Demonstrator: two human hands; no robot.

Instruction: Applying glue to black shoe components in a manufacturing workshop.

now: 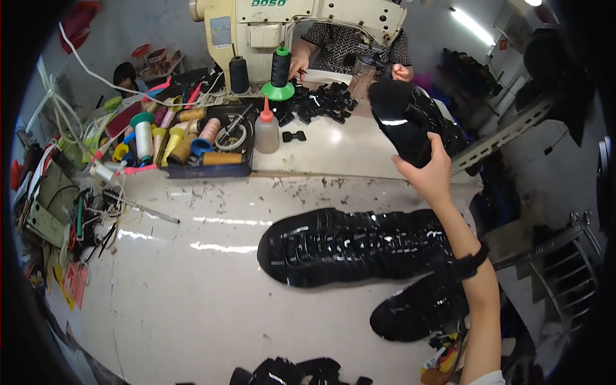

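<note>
My right hand (431, 174) reaches up from the lower right, thumb and fingers around the near edge of a black shoe upper (410, 138) at the far right of the table. More glossy black pieces lie against that one. Under my right forearm stretches a long row of overlapping shiny black uppers (346, 247). A second black row (417, 308) lies nearer and further right, partly covered by my arm. At the lower edge sits another heap of black pieces (289, 372). My left hand is out of view.
A cream sewing machine (263, 13) stands at the back. A person's hands (299, 63) work beside it. Small black bows (321, 102), a squeeze bottle (267, 133) and a thread tray (205, 171) are in front. Tools clutter the left; a metal bar (504, 136) slants at right.
</note>
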